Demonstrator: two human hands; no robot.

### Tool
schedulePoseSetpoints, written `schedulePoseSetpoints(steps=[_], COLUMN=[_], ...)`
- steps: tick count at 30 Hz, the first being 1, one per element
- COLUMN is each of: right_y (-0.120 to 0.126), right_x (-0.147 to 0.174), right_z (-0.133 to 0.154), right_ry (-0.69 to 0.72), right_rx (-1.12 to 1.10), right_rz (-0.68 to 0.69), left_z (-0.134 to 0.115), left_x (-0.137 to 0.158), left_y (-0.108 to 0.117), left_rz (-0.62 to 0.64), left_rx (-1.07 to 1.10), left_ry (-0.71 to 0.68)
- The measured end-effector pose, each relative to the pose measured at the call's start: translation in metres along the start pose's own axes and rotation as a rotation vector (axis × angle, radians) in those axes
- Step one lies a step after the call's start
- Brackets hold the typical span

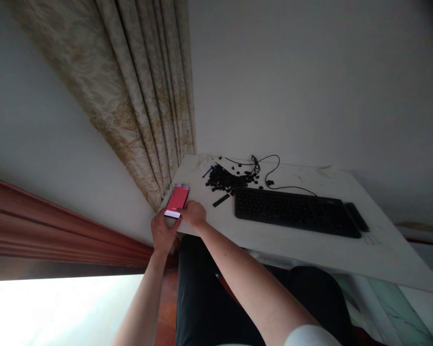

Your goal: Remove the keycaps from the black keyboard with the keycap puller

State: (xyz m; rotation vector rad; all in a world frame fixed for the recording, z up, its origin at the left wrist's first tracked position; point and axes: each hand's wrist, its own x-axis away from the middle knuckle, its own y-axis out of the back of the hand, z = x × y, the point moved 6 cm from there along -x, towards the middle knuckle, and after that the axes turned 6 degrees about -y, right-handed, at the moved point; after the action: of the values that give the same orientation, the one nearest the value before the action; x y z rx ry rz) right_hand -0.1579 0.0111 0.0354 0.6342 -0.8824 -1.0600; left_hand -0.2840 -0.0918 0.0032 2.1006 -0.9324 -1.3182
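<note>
At the left end of the white table, a smartphone (177, 201) with a lit, mostly red screen lies tilted away from me. My left hand (162, 230) grips its lower left corner, thumb along the bottom edge. My right hand (194, 213) is closed at the lower right corner, a fingertip against the screen's edge; its other fingers are curled and partly hidden. Right of the hands sits a heap of small black keycaps (227, 180), with a long black key (221, 200) lying apart. A black keyboard (292, 211) extends along the table beyond them.
A black cable (274, 168) loops behind the keyboard. Beside the keycaps is a small blue tool (207, 171). A black strip (357, 217) lies at the keyboard's right end. The patterned curtain (147, 96) hangs close by the table's left edge, with a wall behind.
</note>
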Motion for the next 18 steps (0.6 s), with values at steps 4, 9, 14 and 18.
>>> schedulePoseSetpoints(steps=[4,9,14,18], right_y=[-0.0014,-0.0055,-0.0058,-0.0067], right_x=[-0.0007,-0.0024,-0.0020,-0.0023], right_z=[-0.0004,-0.0015,-0.0021,-0.0019], right_ry=[0.009,0.000,0.001,0.012], right_rx=[0.011,0.024,0.018,0.025], right_rz=[-0.013,0.003,-0.006,-0.011], left_z=[-0.0006,-0.0017,-0.0021,-0.0031], left_x=[-0.0001,-0.0006,-0.0007,-0.0010], left_y=[0.0001,0.0010,0.0012,0.0017], left_rz=[0.001,0.008,0.010,0.006], left_rx=[0.003,0.005,-0.004,-0.004], left_ry=[0.002,0.003,-0.013,-0.024])
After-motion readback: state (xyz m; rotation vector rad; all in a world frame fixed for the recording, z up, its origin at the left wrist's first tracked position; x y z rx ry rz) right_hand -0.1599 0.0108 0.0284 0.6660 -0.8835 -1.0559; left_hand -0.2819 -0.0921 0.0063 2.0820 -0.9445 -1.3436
